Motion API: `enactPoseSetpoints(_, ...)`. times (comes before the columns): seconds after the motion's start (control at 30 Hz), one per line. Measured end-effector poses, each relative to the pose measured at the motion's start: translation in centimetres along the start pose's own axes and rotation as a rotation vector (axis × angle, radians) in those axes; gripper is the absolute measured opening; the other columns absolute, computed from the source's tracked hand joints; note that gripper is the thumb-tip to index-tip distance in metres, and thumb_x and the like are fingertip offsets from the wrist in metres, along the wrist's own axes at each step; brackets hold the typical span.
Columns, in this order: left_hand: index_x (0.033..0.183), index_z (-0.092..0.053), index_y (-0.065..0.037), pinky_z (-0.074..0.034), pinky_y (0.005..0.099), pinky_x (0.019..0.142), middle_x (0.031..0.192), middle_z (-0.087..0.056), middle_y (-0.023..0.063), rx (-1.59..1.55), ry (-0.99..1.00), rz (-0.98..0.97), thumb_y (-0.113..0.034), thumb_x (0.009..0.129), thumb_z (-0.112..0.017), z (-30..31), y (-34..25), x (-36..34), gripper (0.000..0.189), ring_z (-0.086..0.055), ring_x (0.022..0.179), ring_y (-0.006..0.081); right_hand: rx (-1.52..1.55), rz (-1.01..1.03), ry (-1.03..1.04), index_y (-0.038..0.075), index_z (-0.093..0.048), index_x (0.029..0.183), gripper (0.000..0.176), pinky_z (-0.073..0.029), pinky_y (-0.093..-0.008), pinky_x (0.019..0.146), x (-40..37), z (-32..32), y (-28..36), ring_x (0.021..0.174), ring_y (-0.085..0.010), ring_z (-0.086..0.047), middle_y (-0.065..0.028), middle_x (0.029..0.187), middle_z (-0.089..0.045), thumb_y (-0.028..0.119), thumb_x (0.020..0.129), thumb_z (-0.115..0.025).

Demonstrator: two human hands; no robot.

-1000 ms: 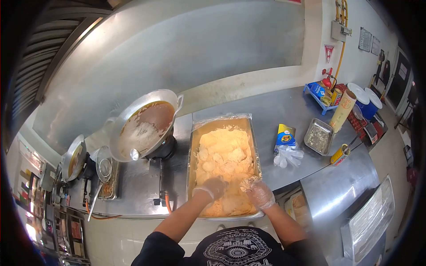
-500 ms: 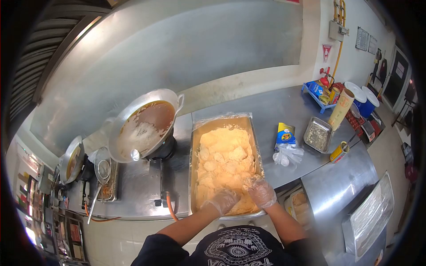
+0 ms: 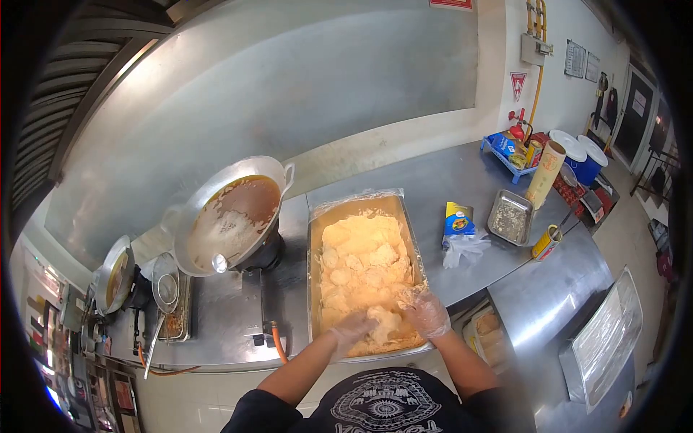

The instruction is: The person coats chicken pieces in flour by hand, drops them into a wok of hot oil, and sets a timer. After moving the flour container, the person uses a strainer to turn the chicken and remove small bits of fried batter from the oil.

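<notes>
A long steel tray [image 3: 312, 274] lined with plastic film lies on the counter in front of me, filled with orange-yellow flour and several floured pieces. Both my hands wear clear plastic gloves and work at the tray's near end. My left hand [image 3: 351, 330] and my right hand [image 3: 427, 314] close from either side on one pale floured piece [image 3: 386, 322], which rests on the flour between them. Flour sticks to both gloves.
A big wok [image 3: 231, 213] of brown oil sits on a burner left of the tray, with a second wok [image 3: 115, 273] and a strainer [image 3: 166, 285] further left. To the right are a glove box [image 3: 458, 219], a small steel pan [image 3: 511, 219], a can [image 3: 546, 242] and a tall cup stack [image 3: 545, 175].
My left hand slid from the tray's middle toward its near end and met the right hand on a floured piece. The right hand stayed nearly in place.
</notes>
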State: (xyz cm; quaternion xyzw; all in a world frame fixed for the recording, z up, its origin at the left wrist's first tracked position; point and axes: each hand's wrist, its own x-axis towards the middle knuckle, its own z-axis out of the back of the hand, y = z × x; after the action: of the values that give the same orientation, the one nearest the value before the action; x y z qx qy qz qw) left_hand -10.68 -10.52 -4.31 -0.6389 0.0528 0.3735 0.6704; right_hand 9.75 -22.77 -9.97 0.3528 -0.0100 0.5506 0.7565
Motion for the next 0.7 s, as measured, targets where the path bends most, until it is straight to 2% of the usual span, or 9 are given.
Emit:
enactPoseSetpoints(0.03,0.119,-0.062,-0.006,-0.05,0.0306,0.079,0.099,-0.066,0.0044,-0.134,-0.05,0.064,-0.034,0.096,-0.059,0.4,-0.6,-0.7,0.037,-0.062,0.092,0.0159,0.005,-0.008,-0.005,0.01,-0.063,0.084,0.017,-0.053,-0.0458,0.066,0.0,-0.1,0.1,0.078,-0.0364,-0.063,-0.0136,0.084,-0.063,0.023,0.078,-0.071)
enactPoseSetpoints(0.13,0.119,-0.06,-0.005,-0.05,0.0292,0.079,0.1,-0.067,0.0036,-0.405,-0.009,-0.127,-0.031,0.096,-0.061,2.6,-0.6,-1.2,0.035,-0.061,0.092,0.0135,0.047,-0.026,0.008,0.004,-0.066,0.091,0.025,-0.053,-0.0476,0.069,0.0,0.4,0.4,0.08,-0.0395,-0.064,-0.0196,0.086,-0.064,0.026,0.079,-0.071)
enactPoseSetpoints(0.23,0.127,-0.054,-0.003,-0.051,0.0315,0.081,0.105,-0.065,0.0042,-0.536,-0.163,-0.136,-0.029,0.095,-0.062,3.1,-2.5,-2.2,0.041,-0.062,0.096,0.0135,0.049,-0.014,-0.001,0.003,-0.066,0.09,0.027,-0.053,-0.0479,0.068,0.1,0.9,0.8,0.079,-0.0399,-0.064,-0.0206,0.085,-0.064,0.025,0.077,-0.073)
enactPoseSetpoints(0.33,0.135,-0.048,-0.003,-0.051,0.032,0.086,0.117,-0.064,0.0065,-0.182,-0.049,-0.343,-0.028,0.091,-0.066,5.1,-0.9,-0.4,0.053,-0.062,0.103,0.0166,0.04,-0.029,-0.044,0.004,-0.065,0.086,0.024,-0.052,-0.0473,0.066,-0.3,-0.2,0.0,0.078,-0.0392,-0.063,-0.0194,0.083,-0.063,0.023,0.074,-0.075)
enactPoseSetpoints(0.4,0.138,-0.046,-0.004,-0.051,0.0335,0.089,0.122,-0.063,0.0114,0.179,-0.222,-0.279,-0.029,0.088,-0.068,6.4,3.4,4.2,0.06,-0.063,0.108,0.0217,0.041,-0.008,-0.08,0.004,-0.065,0.083,0.023,-0.052,-0.0474,0.066,-0.5,-0.4,0.0,0.076,-0.0396,-0.063,-0.0194,0.081,-0.062,0.023,0.074,-0.075)
enactPoseSetpoints(0.47,0.139,-0.046,-0.004,-0.05,0.0353,0.092,0.125,-0.062,0.0167,0.517,-0.432,-0.176,-0.032,0.085,-0.069,6.6,3.8,5.0,0.065,-0.062,0.111,0.0268,0.031,0.046,-0.108,0.004,-0.064,0.081,0.023,-0.052,-0.0474,0.066,-0.7,-0.4,-0.3,0.075,-0.0399,-0.062,-0.0195,0.08,-0.062,0.022,0.074,-0.075)
enactPoseSetpoints(0.53,0.138,-0.047,-0.003,-0.05,0.0374,0.094,0.124,-0.061,0.0223,0.835,-0.676,-0.031,-0.034,0.083,-0.068,6.6,0.6,2.8,0.067,-0.061,0.113,0.0318,0.013,0.127,-0.128,0.003,-0.063,0.08,0.024,-0.052,-0.0474,0.066,-0.7,-0.3,-0.5,0.075,-0.0399,-0.061,-0.0198,0.08,-0.061,0.022,0.073,-0.075)
enactPoseSetpoints(0.63,0.133,-0.054,-0.005,-0.049,0.0422,0.095,0.115,-0.064,0.0227,0.91,-0.657,-0.151,-0.033,0.086,-0.062,7.1,-0.3,1.8,0.055,-0.062,0.108,0.0356,-0.034,0.069,-0.037,0.002,-0.061,0.08,0.024,-0.051,-0.048,0.066,-0.1,0.6,0.3,0.074,-0.0394,-0.061,-0.0196,0.079,-0.06,0.021,0.074,-0.075)
enactPoseSetpoints(0.7,0.132,-0.055,-0.007,-0.049,0.042,0.095,0.118,-0.063,0.0207,0.975,-0.579,-0.167,-0.034,0.087,-0.062,6.9,-1.1,1.5,0.054,-0.061,0.109,0.0351,-0.033,0.003,-0.008,0.002,-0.061,0.079,0.023,-0.051,-0.0485,0.066,0.1,0.7,0.9,0.073,-0.0392,-0.061,-0.0193,0.078,-0.06,0.021,0.074,-0.074)
